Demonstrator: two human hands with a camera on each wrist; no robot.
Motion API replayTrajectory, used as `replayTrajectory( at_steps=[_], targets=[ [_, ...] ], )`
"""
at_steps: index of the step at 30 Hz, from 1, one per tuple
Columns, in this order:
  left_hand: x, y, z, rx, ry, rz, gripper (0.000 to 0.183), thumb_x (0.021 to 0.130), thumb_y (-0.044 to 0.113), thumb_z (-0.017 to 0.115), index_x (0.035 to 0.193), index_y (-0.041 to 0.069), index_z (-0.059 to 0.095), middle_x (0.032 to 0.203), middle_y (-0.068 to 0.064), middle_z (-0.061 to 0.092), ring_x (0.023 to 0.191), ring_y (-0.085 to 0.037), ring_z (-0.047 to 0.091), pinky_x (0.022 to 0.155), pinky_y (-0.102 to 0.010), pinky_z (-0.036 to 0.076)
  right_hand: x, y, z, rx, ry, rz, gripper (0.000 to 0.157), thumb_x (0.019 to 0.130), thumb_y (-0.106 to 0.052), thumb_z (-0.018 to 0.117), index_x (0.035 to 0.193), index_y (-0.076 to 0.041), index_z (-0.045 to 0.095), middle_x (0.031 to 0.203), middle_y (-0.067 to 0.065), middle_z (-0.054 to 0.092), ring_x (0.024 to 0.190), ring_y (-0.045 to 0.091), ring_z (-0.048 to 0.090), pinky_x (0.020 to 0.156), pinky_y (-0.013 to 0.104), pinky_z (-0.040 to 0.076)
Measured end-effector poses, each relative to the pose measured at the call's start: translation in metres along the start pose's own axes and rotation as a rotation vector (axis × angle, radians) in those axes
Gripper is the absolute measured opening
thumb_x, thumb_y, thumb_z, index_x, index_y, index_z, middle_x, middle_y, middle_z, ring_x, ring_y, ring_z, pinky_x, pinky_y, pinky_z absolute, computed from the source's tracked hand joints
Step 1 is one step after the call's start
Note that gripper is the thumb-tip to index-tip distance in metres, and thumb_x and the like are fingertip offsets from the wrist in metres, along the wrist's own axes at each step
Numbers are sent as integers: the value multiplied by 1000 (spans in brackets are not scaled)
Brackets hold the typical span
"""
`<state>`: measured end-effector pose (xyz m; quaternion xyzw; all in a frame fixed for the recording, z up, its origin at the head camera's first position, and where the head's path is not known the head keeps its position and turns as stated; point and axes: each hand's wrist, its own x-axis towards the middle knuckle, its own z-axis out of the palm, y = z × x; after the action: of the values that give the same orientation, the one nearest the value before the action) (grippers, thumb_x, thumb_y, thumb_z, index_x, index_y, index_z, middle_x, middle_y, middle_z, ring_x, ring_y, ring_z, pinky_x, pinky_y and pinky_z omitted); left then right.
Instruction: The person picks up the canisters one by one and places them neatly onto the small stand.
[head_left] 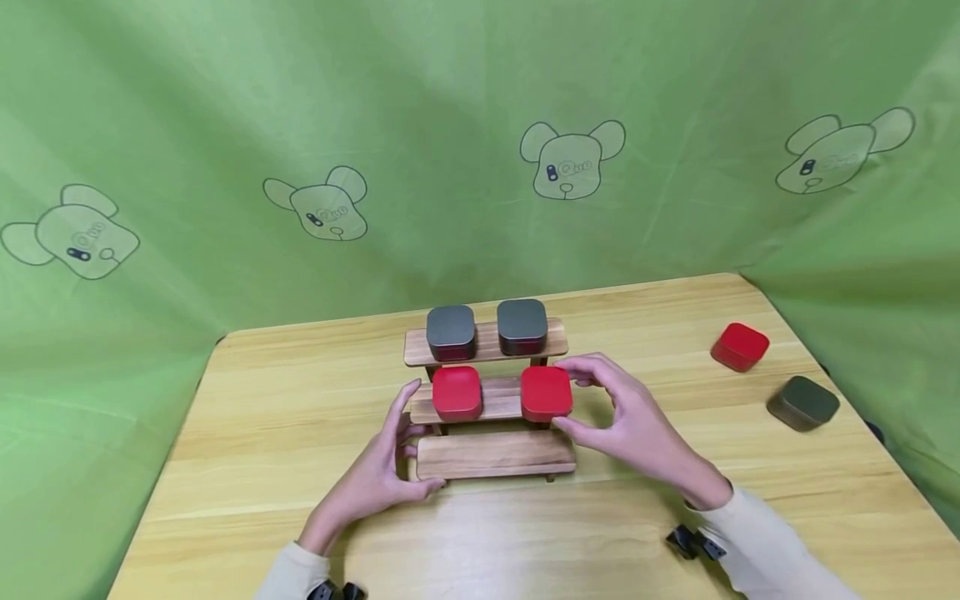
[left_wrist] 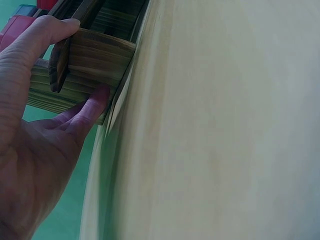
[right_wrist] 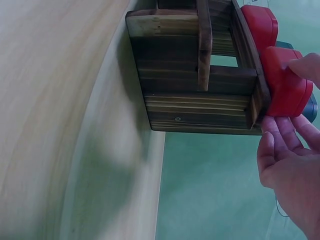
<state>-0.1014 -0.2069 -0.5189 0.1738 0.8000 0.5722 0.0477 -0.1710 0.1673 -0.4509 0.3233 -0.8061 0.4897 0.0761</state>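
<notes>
A three-step wooden display stand stands near the middle of the table. My left hand grips its left end; in the left wrist view the thumb lies at the bottom step's edge and the other fingers against the side. At the middle step's right end, my right hand pinches a red square tin between thumb and fingers. The right wrist view shows that red tin against the step. Another red tin sits at the same step's left. Two dark grey tins occupy the top step.
Off to the right on the table lie a loose red tin and a dark grey tin. A green curtain with printed bear heads hangs behind the table and along its sides.
</notes>
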Motion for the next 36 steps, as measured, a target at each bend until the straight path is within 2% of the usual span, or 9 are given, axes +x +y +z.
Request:
replayTrajectory(
  at_steps=[5,9,14,21,28,36],
  targets=[
    [0,0,0,-3,3,3,141,75,6,101,175,41,8,173,-20,30,138,-33,59,103,-37,57,2,1,2,2,-8,12,70,82,-5,97,144,-11,66,133,-5,69,115,16,65,104,22,51],
    [1,0,0,2,1,10,141,75,6,101,175,40,8,176,-16,24,138,-34,59,102,-38,58,3,2,5,26,-10,27,69,83,-5,96,144,-8,64,135,-3,69,118,17,66,106,23,51],
    [1,-3,-1,4,2,13,140,76,7,101,175,40,8,177,-15,24,138,-33,59,102,-39,58,4,5,8,52,-6,34,67,83,-5,96,141,-9,63,137,-1,69,120,16,66,108,22,49],
    [1,-5,-1,3,2,17,141,75,5,101,175,39,8,177,-15,22,138,-33,59,102,-38,58,5,6,12,56,20,-8,68,80,-1,97,139,-8,64,136,0,69,118,16,67,107,23,52],
    [1,-1,0,6,8,1,141,75,6,101,175,41,9,169,-21,38,137,-31,60,101,-38,58,6,5,13,43,34,-30,69,79,0,98,140,-10,66,136,-1,69,116,17,67,105,24,53],
    [1,-3,0,1,4,11,139,76,7,101,175,37,10,166,-22,42,136,-33,61,101,-38,58,6,4,13,31,42,-16,68,80,-1,97,141,-11,67,136,-2,69,116,19,66,104,25,53]
  ],
)
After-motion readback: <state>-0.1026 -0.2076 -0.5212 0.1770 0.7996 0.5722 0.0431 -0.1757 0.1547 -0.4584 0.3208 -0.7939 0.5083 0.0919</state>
